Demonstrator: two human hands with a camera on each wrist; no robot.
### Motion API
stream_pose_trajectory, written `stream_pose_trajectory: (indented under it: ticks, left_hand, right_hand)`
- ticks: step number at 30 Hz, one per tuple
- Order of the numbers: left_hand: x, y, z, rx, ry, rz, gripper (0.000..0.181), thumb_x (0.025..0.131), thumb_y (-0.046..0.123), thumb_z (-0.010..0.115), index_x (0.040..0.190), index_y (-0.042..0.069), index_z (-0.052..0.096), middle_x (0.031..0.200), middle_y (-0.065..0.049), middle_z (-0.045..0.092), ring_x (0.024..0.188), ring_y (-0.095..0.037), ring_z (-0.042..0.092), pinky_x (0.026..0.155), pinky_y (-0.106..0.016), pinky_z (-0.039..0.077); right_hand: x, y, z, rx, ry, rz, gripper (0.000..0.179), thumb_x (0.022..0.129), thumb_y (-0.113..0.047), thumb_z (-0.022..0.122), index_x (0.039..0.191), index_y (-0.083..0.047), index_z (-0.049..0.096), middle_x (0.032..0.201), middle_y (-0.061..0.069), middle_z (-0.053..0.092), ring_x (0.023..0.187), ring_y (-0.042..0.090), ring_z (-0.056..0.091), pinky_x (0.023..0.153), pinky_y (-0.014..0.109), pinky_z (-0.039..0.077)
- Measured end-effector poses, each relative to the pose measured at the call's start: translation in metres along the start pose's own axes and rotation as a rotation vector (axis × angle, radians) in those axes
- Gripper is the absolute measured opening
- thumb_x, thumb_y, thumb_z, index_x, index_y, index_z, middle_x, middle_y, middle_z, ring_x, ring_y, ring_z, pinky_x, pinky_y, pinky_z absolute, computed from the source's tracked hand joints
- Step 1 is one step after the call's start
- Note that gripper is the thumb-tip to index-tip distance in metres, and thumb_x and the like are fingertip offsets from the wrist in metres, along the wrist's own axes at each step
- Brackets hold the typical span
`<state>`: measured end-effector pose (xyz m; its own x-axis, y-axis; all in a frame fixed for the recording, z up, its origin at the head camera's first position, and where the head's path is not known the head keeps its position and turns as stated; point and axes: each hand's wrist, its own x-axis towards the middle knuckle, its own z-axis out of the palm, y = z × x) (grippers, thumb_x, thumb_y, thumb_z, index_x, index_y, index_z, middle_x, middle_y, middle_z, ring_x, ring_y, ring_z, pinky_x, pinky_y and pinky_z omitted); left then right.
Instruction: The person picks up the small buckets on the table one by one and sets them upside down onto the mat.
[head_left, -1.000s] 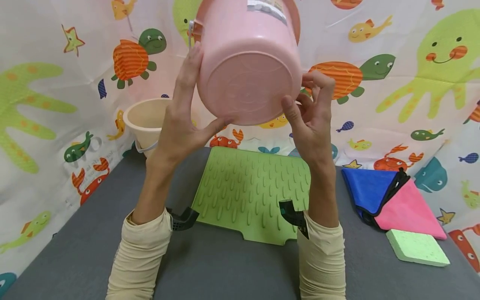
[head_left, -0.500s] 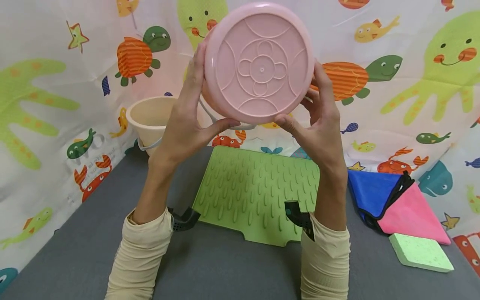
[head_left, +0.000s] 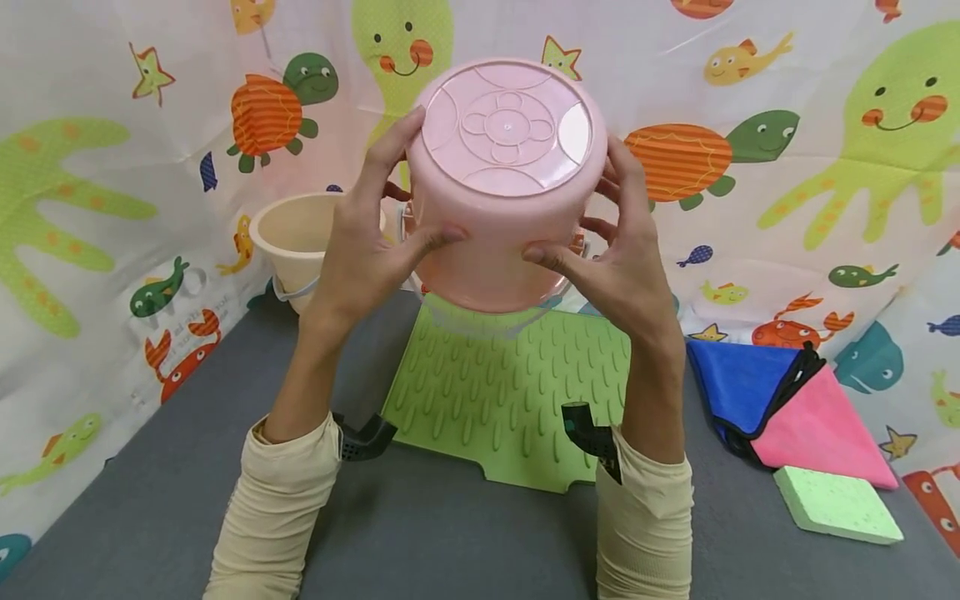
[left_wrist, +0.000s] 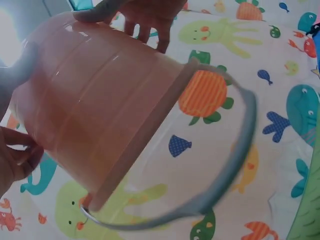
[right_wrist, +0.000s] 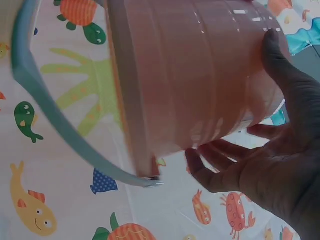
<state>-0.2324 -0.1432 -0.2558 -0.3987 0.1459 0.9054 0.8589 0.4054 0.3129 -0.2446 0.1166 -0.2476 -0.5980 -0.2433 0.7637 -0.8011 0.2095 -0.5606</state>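
Note:
A pink bucket (head_left: 495,225) is held in the air upside down, its round base (head_left: 507,129) with a flower-like relief turned up and toward me. My left hand (head_left: 367,221) grips its left side, thumb on the near wall. On the right side my right hand (head_left: 622,250) grips it the same way, fingers behind. The bucket's grey handle (left_wrist: 245,140) swings loose past the rim in the left wrist view; the right wrist view also has the handle (right_wrist: 65,125) hanging off the rim. The inside of the bucket is hidden.
A cream bucket (head_left: 288,242) stands at the back left. Below the hands lies a green ridged mat (head_left: 502,400) on the grey table (head_left: 450,533). To the right are a blue and pink cloth (head_left: 810,425) and a pale green sponge (head_left: 838,504). A patterned curtain (head_left: 750,275) hangs behind.
The pink bucket has tipped over: its base first faced me from below, then straight on, and now points upward. Both hands have kept hold while it turned and came lower.

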Motion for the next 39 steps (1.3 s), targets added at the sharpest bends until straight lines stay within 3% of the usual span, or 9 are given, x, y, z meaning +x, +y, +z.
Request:
stream_pose_trajectory:
  ticks: [4, 6, 11, 15, 20, 25, 33, 36, 39]
  left_hand:
    - [-0.001, -0.003, -0.002, -0.006, -0.059, -0.154, 0.098, 0.085, 0.07, 0.066, 0.16, 0.013, 0.04, 0.149, -0.011, 0.061, 0.125, -0.018, 0.063, 0.081, -0.024, 0.052]
    - [-0.002, -0.004, -0.005, -0.009, -0.118, -0.251, 0.094, 0.087, 0.067, 0.067, 0.162, 0.018, 0.038, 0.152, -0.008, 0.06, 0.126, -0.017, 0.065, 0.078, -0.025, 0.053]
    - [-0.004, -0.01, -0.015, -0.022, -0.298, -0.462, 0.077, 0.098, 0.043, 0.071, 0.162, 0.022, 0.033, 0.151, -0.009, 0.06, 0.129, -0.024, 0.067, 0.093, -0.042, 0.059]
    - [-0.004, -0.016, -0.02, -0.025, -0.381, -0.568, 0.071, 0.099, 0.036, 0.072, 0.159, 0.02, 0.036, 0.148, -0.011, 0.061, 0.132, -0.028, 0.066, 0.103, -0.051, 0.057]
    - [-0.008, -0.023, -0.021, -0.007, -0.444, -0.645, 0.072, 0.098, 0.037, 0.074, 0.158, 0.022, 0.039, 0.146, -0.013, 0.063, 0.133, -0.03, 0.065, 0.101, -0.052, 0.057]
    - [-0.013, -0.036, -0.018, -0.004, -0.516, -0.68, 0.072, 0.097, 0.035, 0.076, 0.157, 0.021, 0.039, 0.135, -0.019, 0.069, 0.123, -0.03, 0.069, 0.091, -0.046, 0.059]
    - [-0.021, -0.058, -0.008, 0.006, -0.625, -0.679, 0.077, 0.09, 0.029, 0.085, 0.154, 0.015, 0.045, 0.133, -0.019, 0.069, 0.117, -0.032, 0.071, 0.097, -0.047, 0.056]
    - [-0.024, -0.062, -0.003, 0.041, -0.658, -0.659, 0.078, 0.086, 0.027, 0.088, 0.152, 0.014, 0.049, 0.126, -0.019, 0.07, 0.106, -0.029, 0.069, 0.09, -0.04, 0.055]
    - [-0.026, -0.065, -0.002, 0.115, -0.697, -0.634, 0.079, 0.083, 0.03, 0.09, 0.151, 0.015, 0.051, 0.108, -0.017, 0.071, 0.092, -0.026, 0.063, 0.08, -0.034, 0.05]
  right_hand:
    - [0.0, 0.002, 0.002, -0.012, -0.062, 0.083, 0.119, 0.072, -0.068, 0.082, 0.165, -0.02, 0.025, 0.155, 0.006, 0.048, 0.131, 0.021, 0.055, 0.098, 0.04, 0.054]
    - [0.0, 0.003, 0.004, -0.036, -0.097, 0.108, 0.111, 0.08, -0.059, 0.081, 0.166, -0.023, 0.021, 0.152, 0.011, 0.05, 0.128, 0.025, 0.058, 0.097, 0.044, 0.055]
    - [0.002, 0.008, 0.012, -0.156, -0.218, 0.166, 0.095, 0.094, -0.029, 0.079, 0.167, -0.028, 0.019, 0.152, 0.016, 0.049, 0.118, 0.033, 0.06, 0.088, 0.05, 0.058]
    - [0.003, 0.01, 0.016, -0.206, -0.302, 0.267, 0.091, 0.096, -0.034, 0.077, 0.166, -0.028, 0.019, 0.151, 0.014, 0.049, 0.117, 0.034, 0.06, 0.082, 0.052, 0.06]
    - [0.001, 0.013, 0.018, -0.189, -0.411, 0.372, 0.089, 0.097, -0.036, 0.075, 0.162, -0.022, 0.016, 0.143, 0.015, 0.054, 0.113, 0.034, 0.065, 0.081, 0.048, 0.061]
    - [0.0, 0.022, 0.02, -0.148, -0.513, 0.458, 0.086, 0.098, -0.036, 0.074, 0.156, -0.015, 0.014, 0.141, 0.018, 0.054, 0.115, 0.036, 0.066, 0.097, 0.05, 0.057]
    - [-0.001, 0.04, 0.028, -0.221, -0.611, 0.515, 0.084, 0.093, -0.031, 0.081, 0.143, -0.002, 0.021, 0.125, 0.024, 0.056, 0.104, 0.034, 0.061, 0.087, 0.04, 0.051]
    - [-0.001, 0.043, 0.032, -0.271, -0.632, 0.525, 0.083, 0.089, -0.028, 0.085, 0.139, 0.002, 0.026, 0.125, 0.025, 0.055, 0.104, 0.034, 0.063, 0.087, 0.039, 0.052]
    - [0.001, 0.047, 0.037, -0.311, -0.656, 0.515, 0.083, 0.087, -0.026, 0.087, 0.138, 0.005, 0.029, 0.123, 0.026, 0.055, 0.102, 0.034, 0.063, 0.087, 0.039, 0.053]
